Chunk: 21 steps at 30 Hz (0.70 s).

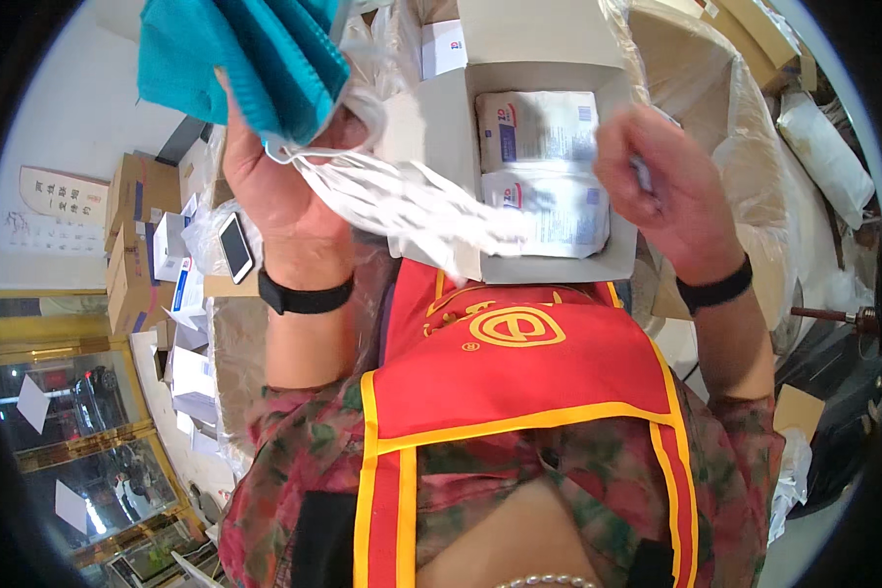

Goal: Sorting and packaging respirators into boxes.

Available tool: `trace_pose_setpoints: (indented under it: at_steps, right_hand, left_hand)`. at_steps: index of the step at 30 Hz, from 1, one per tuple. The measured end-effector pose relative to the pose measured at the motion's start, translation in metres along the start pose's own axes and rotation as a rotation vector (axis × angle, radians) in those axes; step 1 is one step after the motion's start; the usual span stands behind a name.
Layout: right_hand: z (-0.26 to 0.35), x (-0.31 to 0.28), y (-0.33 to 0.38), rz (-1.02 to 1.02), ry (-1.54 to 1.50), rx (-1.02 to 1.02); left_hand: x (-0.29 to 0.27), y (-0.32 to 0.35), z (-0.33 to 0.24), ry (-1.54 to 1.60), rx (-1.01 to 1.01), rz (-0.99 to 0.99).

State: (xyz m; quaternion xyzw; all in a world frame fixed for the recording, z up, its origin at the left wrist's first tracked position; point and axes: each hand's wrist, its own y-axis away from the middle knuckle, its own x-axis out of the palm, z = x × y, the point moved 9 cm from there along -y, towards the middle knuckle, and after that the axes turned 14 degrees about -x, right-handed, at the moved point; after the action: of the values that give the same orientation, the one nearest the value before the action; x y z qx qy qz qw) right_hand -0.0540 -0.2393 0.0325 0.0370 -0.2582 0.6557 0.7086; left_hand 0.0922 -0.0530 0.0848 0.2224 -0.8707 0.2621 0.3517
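My left hand (289,191) is raised at the upper left, its fingers closed round a stack of teal face masks (240,64). From the stack a bunch of white ear loops (382,191) trails rightward, blurred, across the near left side of an open cardboard box (568,269). Inside the box lie two visible white printed packets (537,118), one behind the other. My right hand (671,191) is closed in a fist just beyond the box's right side. A small pale patch shows between its fingers; what it is, I cannot make out.
A phone (235,247) lies at the left, close to several small white boxes (194,377) and brown cartons (139,240). Clear plastic lines a large container (725,118) at the right. A red apron (519,382) covers my front below the open box.
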Motion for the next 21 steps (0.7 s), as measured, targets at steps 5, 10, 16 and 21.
trace_pose_setpoints:
  at_steps: [5,10,16,21]
  right_hand:
    - [-0.023,0.029,-0.029,0.164,0.214,0.023]
    - [-0.075,0.052,-0.025,0.138,0.079,0.208]
    - [-0.082,0.059,-0.007,0.208,-0.098,0.303]
    - [-0.074,0.071,0.003,0.274,-0.115,0.254]
  left_hand:
    - [0.057,-0.007,0.032,-0.008,-0.156,0.275]
    - [0.054,-0.022,0.031,-0.006,-0.090,0.282]
    - [0.047,-0.027,0.028,0.115,-0.059,0.218]
    - [0.034,-0.029,0.028,0.267,-0.121,0.200]
